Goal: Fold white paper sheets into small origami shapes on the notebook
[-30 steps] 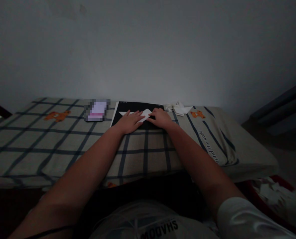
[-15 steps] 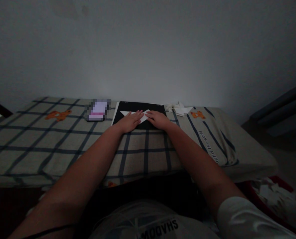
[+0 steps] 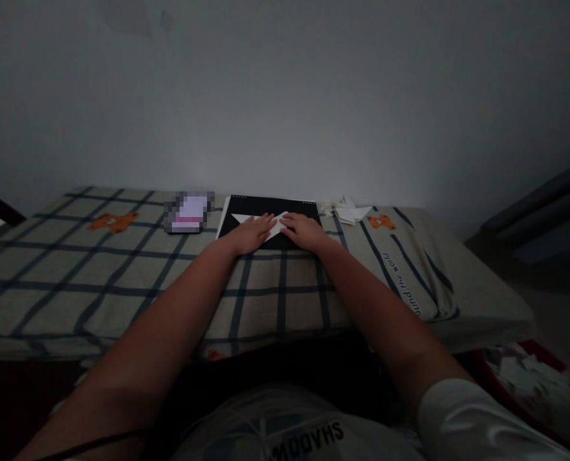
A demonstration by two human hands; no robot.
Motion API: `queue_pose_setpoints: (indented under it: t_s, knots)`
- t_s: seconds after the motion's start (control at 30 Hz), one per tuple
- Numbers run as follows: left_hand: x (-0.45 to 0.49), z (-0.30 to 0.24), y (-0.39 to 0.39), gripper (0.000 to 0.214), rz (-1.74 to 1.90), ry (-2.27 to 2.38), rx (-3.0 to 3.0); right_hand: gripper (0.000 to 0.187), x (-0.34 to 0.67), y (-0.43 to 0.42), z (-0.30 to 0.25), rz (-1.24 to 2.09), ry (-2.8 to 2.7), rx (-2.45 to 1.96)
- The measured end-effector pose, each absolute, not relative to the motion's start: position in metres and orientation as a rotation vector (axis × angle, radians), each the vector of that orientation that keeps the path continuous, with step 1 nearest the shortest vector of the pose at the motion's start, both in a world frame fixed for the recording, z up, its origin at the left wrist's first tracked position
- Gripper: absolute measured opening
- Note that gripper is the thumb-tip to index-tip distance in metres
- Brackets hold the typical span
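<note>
A white sheet of folded paper (image 3: 276, 230) lies on a black notepad or board (image 3: 265, 204) with small holes along its far edge. My left hand (image 3: 252, 234) rests flat across the paper's left part, fingers stretched out toward the right. From the other side, my right hand (image 3: 304, 230) presses on the right part of the paper with its fingers spread. A pointed left corner of the paper shows beyond my left hand. Much of the sheet is hidden beneath both hands.
A phone with a lit screen (image 3: 189, 213) lies to the left of the black board. Folded white paper pieces (image 3: 350, 211) sit to its right. The checked cloth (image 3: 135, 269) covers the table against a wall. A red container of papers (image 3: 534, 374) stands low at right.
Both hands stay on the paper in nearly the same place. My left hand's fingers have shifted only very slightly.
</note>
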State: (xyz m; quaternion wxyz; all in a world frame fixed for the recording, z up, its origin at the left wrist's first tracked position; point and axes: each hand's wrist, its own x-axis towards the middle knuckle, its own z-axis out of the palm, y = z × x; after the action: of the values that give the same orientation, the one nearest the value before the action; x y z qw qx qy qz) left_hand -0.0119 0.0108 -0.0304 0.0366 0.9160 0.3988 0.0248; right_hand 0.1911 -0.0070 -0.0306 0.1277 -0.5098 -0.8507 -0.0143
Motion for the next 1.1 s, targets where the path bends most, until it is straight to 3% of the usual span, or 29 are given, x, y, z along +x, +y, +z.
queue_pose_setpoints:
  t_s: [0.4, 1.1]
  knots:
    - [-0.012, -0.035, 0.011, 0.051, 0.078, 1.242, 2.849, 0.028, 0.186, -0.01, -0.023, -0.23, -2.277, -1.544]
    - [-0.013, -0.037, 0.012, 0.052, 0.102, 1.249, 2.829, 0.024, 0.175, -0.011, -0.026, -0.178, -2.321, -1.543]
